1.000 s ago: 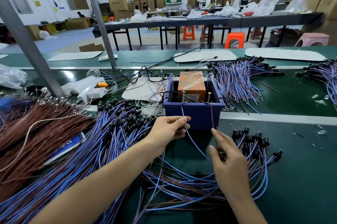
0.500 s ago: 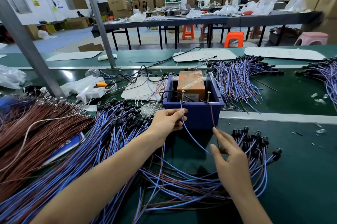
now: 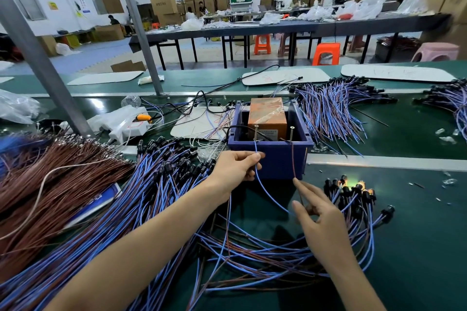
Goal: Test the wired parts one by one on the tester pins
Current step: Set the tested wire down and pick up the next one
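The tester is a blue box [image 3: 278, 156] holding an orange block [image 3: 267, 114], with two upright screw pins, the left pin [image 3: 256, 131] and the right pin [image 3: 292, 133]. My left hand [image 3: 236, 165] pinches a blue wire [image 3: 262, 184] whose end reaches the left pin. My right hand [image 3: 319, 212] holds a brown wire [image 3: 294, 161] up to the right pin. A small lamp [image 3: 352, 181] glows in the bunch of black-capped wired parts [image 3: 353, 197] to the right of my right hand.
A big pile of blue-wired parts [image 3: 141, 192] lies left of the tester, with brown wires [image 3: 50, 179] further left. More blue bundles [image 3: 333, 108] sit behind the tester. A slanted metal post [image 3: 38, 63] stands at the left; a white power strip [image 3: 126, 123] lies near it.
Both hands lifted the wire ends up to the two pins, and a lamp in the right bunch has lit up.
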Demonstrator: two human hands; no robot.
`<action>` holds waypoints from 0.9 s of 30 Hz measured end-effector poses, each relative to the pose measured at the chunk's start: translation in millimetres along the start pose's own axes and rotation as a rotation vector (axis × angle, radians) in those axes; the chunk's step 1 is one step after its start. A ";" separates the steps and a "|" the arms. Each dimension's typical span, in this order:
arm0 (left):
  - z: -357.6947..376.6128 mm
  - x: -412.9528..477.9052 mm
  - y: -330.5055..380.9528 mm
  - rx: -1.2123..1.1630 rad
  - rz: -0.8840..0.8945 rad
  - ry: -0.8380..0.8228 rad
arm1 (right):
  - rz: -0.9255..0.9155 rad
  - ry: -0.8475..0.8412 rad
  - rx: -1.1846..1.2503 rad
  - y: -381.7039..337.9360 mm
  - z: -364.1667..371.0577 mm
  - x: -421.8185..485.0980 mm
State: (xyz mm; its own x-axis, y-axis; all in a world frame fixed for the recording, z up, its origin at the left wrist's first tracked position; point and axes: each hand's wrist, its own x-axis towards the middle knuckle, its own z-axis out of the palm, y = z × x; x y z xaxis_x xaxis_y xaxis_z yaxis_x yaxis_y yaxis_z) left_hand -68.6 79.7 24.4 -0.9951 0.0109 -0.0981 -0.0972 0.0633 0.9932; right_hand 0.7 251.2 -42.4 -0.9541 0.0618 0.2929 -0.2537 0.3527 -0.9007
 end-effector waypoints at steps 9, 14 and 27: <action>-4.0 -2.1 -0.3 0.035 -0.007 -0.011 | 0.005 -0.011 0.020 -2.5 0.2 0.0; -5.2 -1.7 0.3 0.025 -0.010 -0.016 | -0.009 -0.017 0.006 -3.7 0.5 -0.6; -80.4 -30.3 6.7 1.118 0.267 -0.031 | 0.001 -0.220 0.011 -5.8 -1.4 -4.4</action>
State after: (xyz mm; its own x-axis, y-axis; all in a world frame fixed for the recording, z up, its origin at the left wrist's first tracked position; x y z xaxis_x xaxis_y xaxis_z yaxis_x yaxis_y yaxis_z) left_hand -40.4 -0.5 39.0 -0.9793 0.1813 0.0904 0.2021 0.9052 0.3738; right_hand 6.5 250.1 -38.0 -0.9657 -0.1434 0.2163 -0.2535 0.3425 -0.9047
